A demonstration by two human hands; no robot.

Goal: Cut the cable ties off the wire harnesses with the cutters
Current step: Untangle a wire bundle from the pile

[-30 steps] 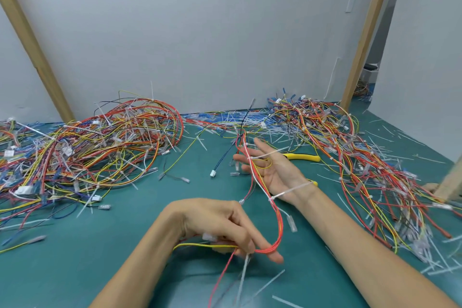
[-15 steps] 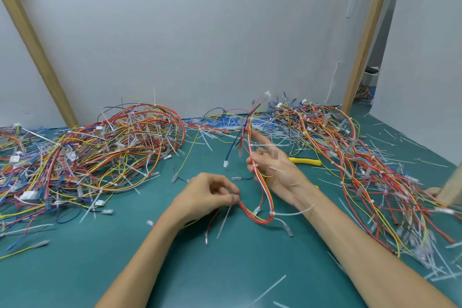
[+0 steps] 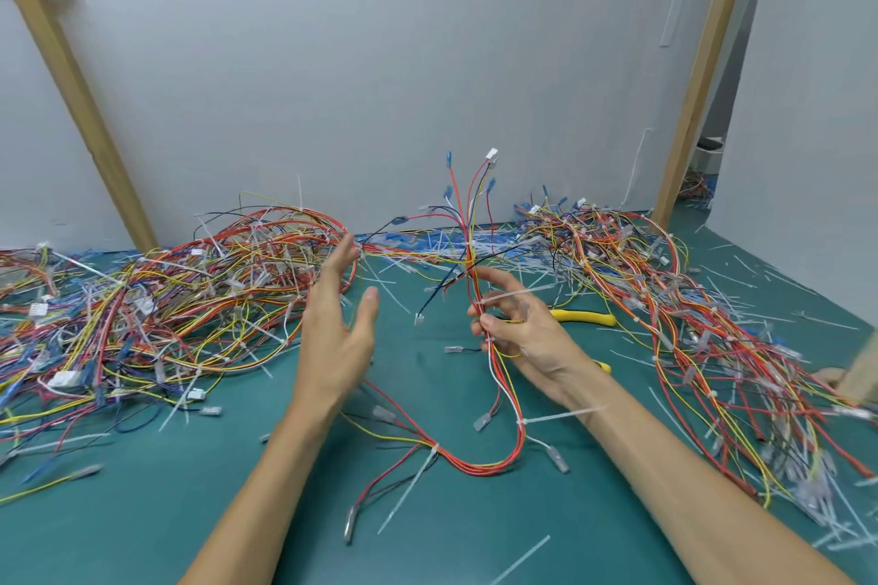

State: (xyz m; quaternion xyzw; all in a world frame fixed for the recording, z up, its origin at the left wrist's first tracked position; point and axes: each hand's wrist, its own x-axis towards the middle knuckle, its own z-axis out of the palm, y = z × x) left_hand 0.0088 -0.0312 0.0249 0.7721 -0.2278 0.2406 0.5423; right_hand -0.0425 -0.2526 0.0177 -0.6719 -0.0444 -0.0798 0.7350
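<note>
My right hand [image 3: 518, 333] grips a wire harness [image 3: 494, 394] of red, yellow and white wires, holding it upright above the green table [image 3: 142, 513]. Its upper ends with blue and white connectors fan out above my fingers. Its lower part loops down onto the table. White cable ties [image 3: 560, 416] stick out from the harness near my wrist and at the loop's left end. My left hand [image 3: 337, 328] hovers with straight fingers to the left, holding nothing. The yellow-handled cutters [image 3: 582, 317] lie on the table just behind my right hand.
A big tangle of harnesses [image 3: 157, 314] covers the table's left side, another pile [image 3: 703, 337] runs along the right. Cut tie scraps [image 3: 518, 558] litter the surface. Slanted wooden posts [image 3: 81, 100] stand against the grey wall at left and right.
My left hand let go of the wires and rose with fingers spread. My right hand lifted the harness upright, so its connector ends now stand above the table.
</note>
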